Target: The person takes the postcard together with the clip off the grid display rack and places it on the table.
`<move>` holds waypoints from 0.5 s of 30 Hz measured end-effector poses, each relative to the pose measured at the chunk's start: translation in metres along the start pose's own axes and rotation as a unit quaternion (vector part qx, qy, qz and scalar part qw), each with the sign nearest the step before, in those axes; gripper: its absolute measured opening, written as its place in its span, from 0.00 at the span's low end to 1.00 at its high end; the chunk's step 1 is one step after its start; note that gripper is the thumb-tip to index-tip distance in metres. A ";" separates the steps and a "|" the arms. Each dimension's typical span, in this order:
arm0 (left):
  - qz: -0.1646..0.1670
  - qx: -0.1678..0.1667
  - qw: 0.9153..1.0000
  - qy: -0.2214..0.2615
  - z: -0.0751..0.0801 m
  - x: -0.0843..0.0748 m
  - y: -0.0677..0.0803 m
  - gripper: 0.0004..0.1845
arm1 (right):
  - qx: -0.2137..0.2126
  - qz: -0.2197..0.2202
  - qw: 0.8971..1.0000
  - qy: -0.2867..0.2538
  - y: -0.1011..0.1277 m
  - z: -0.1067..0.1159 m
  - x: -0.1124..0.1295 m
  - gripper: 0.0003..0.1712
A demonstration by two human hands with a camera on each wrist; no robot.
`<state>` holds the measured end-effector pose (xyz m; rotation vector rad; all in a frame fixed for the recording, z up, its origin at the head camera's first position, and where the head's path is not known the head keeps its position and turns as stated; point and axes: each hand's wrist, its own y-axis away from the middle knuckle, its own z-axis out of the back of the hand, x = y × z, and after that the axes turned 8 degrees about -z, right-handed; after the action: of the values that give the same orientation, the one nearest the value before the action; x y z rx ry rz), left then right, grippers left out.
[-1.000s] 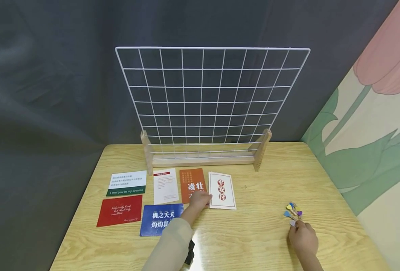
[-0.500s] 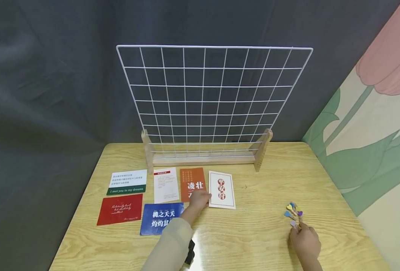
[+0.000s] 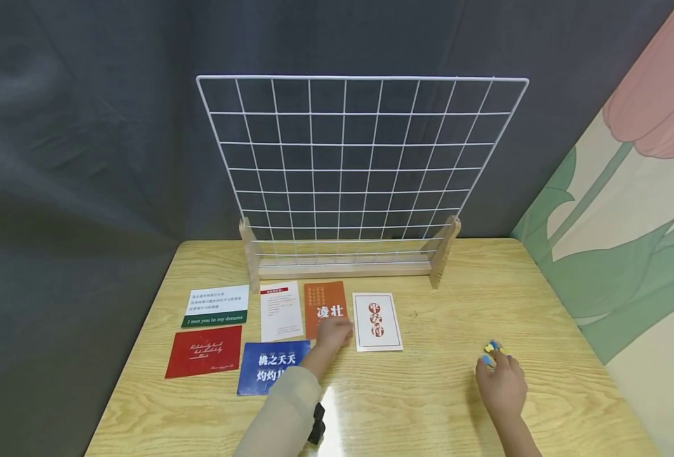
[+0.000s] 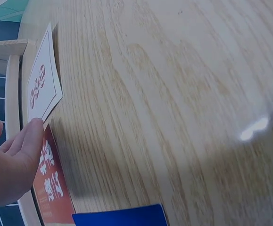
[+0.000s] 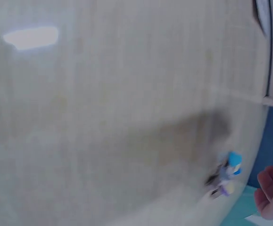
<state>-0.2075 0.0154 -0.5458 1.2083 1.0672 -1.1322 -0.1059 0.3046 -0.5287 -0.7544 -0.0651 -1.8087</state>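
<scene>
My left hand [image 3: 332, 336] is over the lower part of the orange card [image 3: 324, 308]. Its fingertips lie at the left edge of the white card with red characters [image 3: 377, 325]. In the left wrist view the fingers [image 4: 31, 141] are extended and the thumb stands apart from them. On the right, my right hand [image 3: 501, 384] hovers by a small pile of coloured heart-topped clips [image 3: 488, 360], partly covering it. The right wrist view shows these clips [image 5: 227, 175], blurred, on the table beside loosely bent fingers [image 5: 268, 183]; no clip shows in that hand.
A white wire grid [image 3: 343, 146] stands on a wooden base [image 3: 345, 271] at the back. To the left lie a blue card [image 3: 257, 374], a red card [image 3: 205, 352], a green-and-white card [image 3: 217, 304] and a white printed card [image 3: 282, 314]. A patterned wall borders the right side.
My right hand has moved forward and slightly left over the clips, hiding more of them. The white card with red characters has shifted slightly right and turned a little; my left hand has barely moved.
</scene>
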 end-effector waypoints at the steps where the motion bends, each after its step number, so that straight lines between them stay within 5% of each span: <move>1: -0.002 0.002 1.000 0.001 0.001 0.003 -0.002 0.14 | 0.009 0.007 1.000 -0.005 -0.001 0.001 0.003 0.17; 3: -0.031 0.018 0.999 0.016 0.002 0.021 -0.014 0.13 | 0.028 0.013 0.999 -0.014 -0.004 0.002 0.009 0.17; 7: -0.072 0.037 0.997 -0.010 0.008 0.022 -0.017 0.10 | 0.061 0.014 0.998 -0.021 -0.011 0.005 0.021 0.18; 15: -0.160 0.051 0.975 -0.148 0.035 -0.031 0.005 0.12 | 0.087 0.003 0.995 -0.041 -0.034 0.004 0.048 0.22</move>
<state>-0.2068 -0.0176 -0.5118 0.9265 1.0031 -1.5793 -0.1416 0.2795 -0.4899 -0.7028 -0.2699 -1.7416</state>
